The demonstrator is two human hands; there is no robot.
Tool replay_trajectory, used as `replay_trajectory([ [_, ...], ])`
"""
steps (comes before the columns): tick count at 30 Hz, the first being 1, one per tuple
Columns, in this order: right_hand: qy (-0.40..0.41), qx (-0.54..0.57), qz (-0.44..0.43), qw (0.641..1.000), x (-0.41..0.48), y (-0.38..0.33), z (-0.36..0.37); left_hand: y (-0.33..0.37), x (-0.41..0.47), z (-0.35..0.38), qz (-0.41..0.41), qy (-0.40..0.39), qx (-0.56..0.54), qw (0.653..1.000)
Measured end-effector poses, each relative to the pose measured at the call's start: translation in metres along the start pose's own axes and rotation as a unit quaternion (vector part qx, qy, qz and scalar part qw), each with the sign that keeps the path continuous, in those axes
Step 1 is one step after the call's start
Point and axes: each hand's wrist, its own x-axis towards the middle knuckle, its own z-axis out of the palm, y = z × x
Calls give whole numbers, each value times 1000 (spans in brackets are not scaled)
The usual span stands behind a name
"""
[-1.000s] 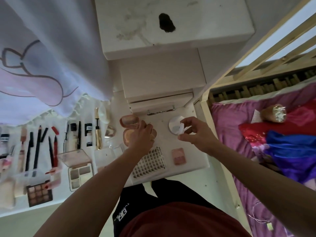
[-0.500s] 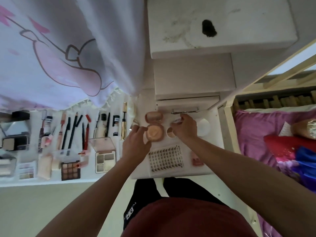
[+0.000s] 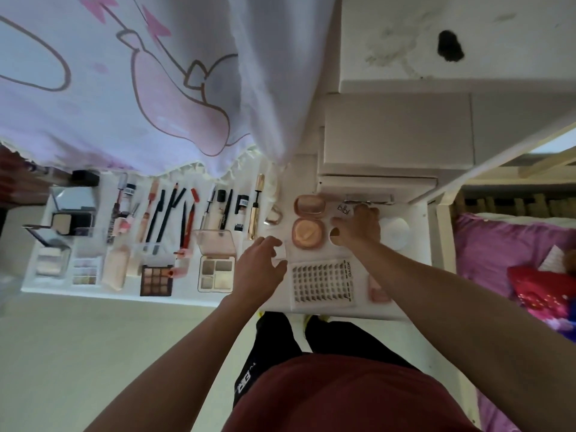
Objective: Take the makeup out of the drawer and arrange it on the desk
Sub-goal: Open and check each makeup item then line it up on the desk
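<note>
On the bench (image 3: 414,213), a round peach compact (image 3: 308,232) lies open between my grips: left (image 3: 260,269) spread empty, right (image 3: 355,227) undeterminable.

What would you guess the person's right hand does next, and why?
Probably it lifts away from the small white item under its fingertips. The right hand lies spread between the open peach compact and the white round puff, palm down, gripping nothing I can see. The left hand hovers by a small white box.
</note>
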Motion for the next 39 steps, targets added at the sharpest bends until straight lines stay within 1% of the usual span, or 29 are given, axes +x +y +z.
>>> replay_trajectory([
  [3,10,1,-46,999,-11,8,-12,0,-3,9,-21,-27,-6,999],
  [6,4,17,-103,995,-33,26,-24,-1,-7,20,-79,-63,-38,994],
  [7,-6,0,-119,993,-41,33,-28,-2,-8,24,-101,-72,-50,991],
  [9,-42,-67,-133,988,-51,50,-31,-5,-11,33,-140,-96,-58,984],
  [11,-88,-135,-118,980,-60,63,-30,-8,-13,45,-171,-123,-77,975],
  [13,-108,-160,-100,976,-66,69,-27,-12,-13,53,-191,-137,-121,964],
  [15,-117,-140,-77,980,-69,71,-23,-11,-14,57,-209,-139,-173,952],
  [18,-128,-64,-39,989,-69,68,-17,-8,-15,58,-242,-149,-243,928],
  [20,-123,-29,-21,992,-68,68,-13,-11,-14,62,-254,-152,-257,920],
  [24,-130,1,-14,991,-67,68,-7,-13,-14,61,-256,-151,-286,911],
  [26,-150,20,-13,988,-66,70,-7,-15,-15,59,-257,-149,-302,906],
  [30,-222,157,7,962,-64,75,-20,-19,-24,49,-240,-162,-346,893],
  [32,-247,219,37,943,-68,73,-35,-19,-28,33,-193,-172,-381,888],
  [35,-270,279,98,917,-74,67,-53,-19,-32,3,-95,-194,-413,885],
  [39,-300,360,119,875,-92,41,-65,-17,-37,-38,-19,-197,-448,872],
])
